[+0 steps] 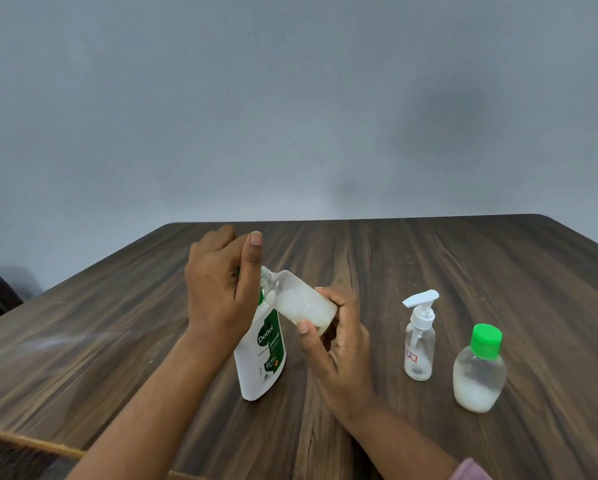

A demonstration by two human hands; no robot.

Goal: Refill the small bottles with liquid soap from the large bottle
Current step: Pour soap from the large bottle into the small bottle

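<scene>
– Holding the small open bottle (301, 303) in our right hand (339, 344), are we?

– We are. Our thumb and fingers wrap its base end, with the thumb tip on the near side and the fingertips on the far side. It is tilted clear of the table (429, 258), its bare threaded neck pointing up and to the left. White liquid lies in its lower part.

– And our left hand (217, 292)?

– It hangs over the top of the large bottle (261, 355), back toward us, thumb straight up just beside the small bottle's neck. The other fingers bend away out of sight, so we cannot tell whether they hold anything.

– Where is the large bottle?

– Standing on the table, white with a green label. Its top is hidden behind our left hand, and its body is between our two wrists.

– What else do we have?

– Off to the right is a clear pump bottle (418, 344) with a white head. Beside it is a green-capped bottle (479, 372), part filled with white liquid. Both are upright and apart from our hands.
</scene>
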